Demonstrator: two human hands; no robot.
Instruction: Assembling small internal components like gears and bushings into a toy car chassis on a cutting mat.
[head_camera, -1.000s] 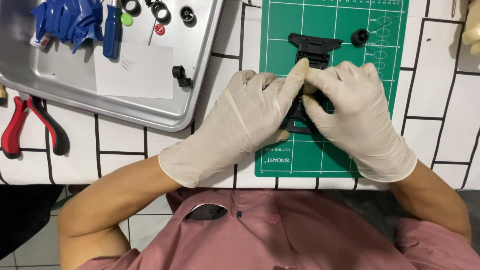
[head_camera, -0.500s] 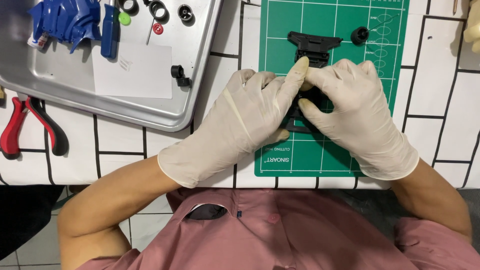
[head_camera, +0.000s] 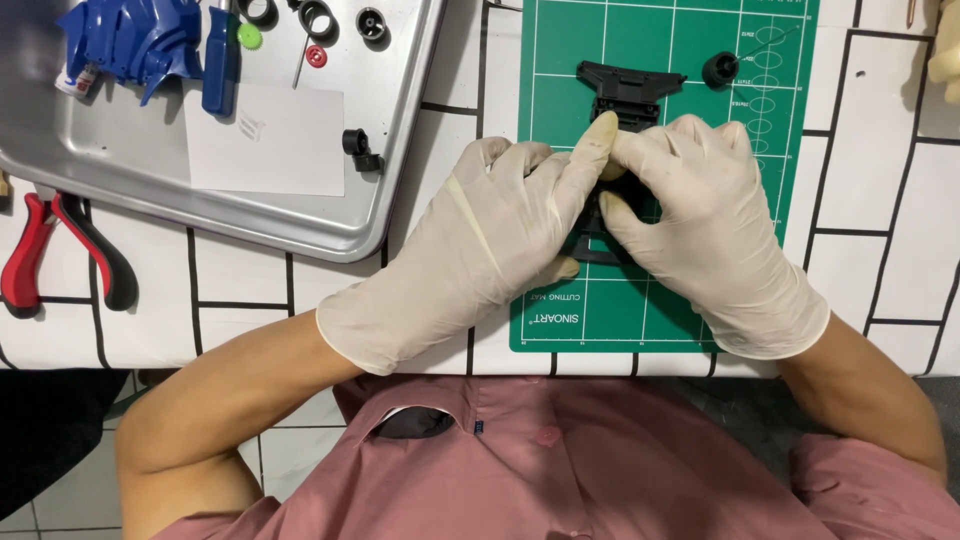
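Both my hands wear pale latex gloves and meet over a black plastic frame part (head_camera: 628, 85) lying on a green cutting mat (head_camera: 780, 150). My left hand (head_camera: 480, 240) grips the frame's left side, its forefinger stretched up along the part. My right hand (head_camera: 700, 220) clasps the right side, thumb tucked against the frame. Most of the frame is hidden under my fingers; only its far end shows. A small black wheel (head_camera: 719, 69) lies on the mat just beyond my right hand.
A metal tray (head_camera: 400, 150) at the left holds blue plastic parts (head_camera: 150, 45), a white paper sheet (head_camera: 265, 140), small black rings and a black clip (head_camera: 358, 148). Red-handled pliers (head_camera: 55, 255) lie at the far left on the white tiled table. Another gloved hand (head_camera: 945, 50) shows at the top right.
My hands stay clasped on the black frame; the fingers have shifted only slightly, and the view has drifted a little.
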